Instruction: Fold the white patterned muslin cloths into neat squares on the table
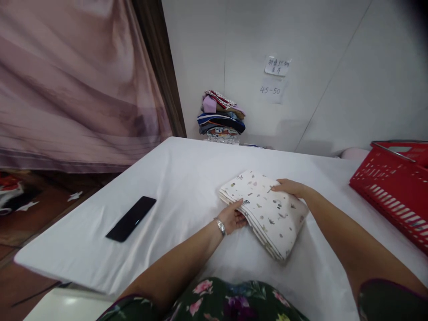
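Note:
A folded white cloth with small printed shapes [267, 209] lies at an angle above the white-covered table, its layered edges facing me. My left hand [234, 217] grips its near left edge, thumb on top and fingers under the layers; a silver watch is on that wrist. On the cloth's far right side rests my right hand [290, 187], thumb and fingers around the edge, partly hidden by the cloth.
A black phone [131, 218] lies on the table [180, 178] at the left. At the right edge stands a red plastic basket [394, 183]. Folded clothes [222, 118] are stacked beyond the far edge, by a wall with paper notes [277, 67]. A pink curtain [80, 84] hangs at left.

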A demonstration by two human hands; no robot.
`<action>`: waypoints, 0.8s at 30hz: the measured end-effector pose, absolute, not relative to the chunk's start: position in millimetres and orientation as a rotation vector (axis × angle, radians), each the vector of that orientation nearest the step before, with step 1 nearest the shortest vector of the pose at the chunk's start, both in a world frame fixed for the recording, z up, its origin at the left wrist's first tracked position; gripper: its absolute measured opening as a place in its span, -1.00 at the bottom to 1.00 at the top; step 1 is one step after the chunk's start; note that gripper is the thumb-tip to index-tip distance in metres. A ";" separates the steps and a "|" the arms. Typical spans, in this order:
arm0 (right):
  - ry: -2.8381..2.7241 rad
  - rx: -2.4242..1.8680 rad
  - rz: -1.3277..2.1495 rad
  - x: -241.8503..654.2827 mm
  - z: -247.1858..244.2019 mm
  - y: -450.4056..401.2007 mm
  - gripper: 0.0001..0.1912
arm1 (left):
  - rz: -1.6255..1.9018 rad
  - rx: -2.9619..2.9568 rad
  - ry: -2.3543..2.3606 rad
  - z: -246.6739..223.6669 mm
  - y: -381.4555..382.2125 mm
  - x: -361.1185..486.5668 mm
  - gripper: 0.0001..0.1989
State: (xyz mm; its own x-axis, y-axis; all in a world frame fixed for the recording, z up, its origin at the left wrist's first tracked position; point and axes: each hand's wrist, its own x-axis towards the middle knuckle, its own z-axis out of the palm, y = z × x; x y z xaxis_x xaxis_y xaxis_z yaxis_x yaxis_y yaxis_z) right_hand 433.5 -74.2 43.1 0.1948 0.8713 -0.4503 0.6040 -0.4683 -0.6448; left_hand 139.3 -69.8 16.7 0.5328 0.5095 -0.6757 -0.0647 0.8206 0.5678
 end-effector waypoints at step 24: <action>-1.005 -2.117 1.223 422.1 22.7 -90.9 -0.13 | 0.508 0.790 0.971 8.6 -7.6 127.4 -0.61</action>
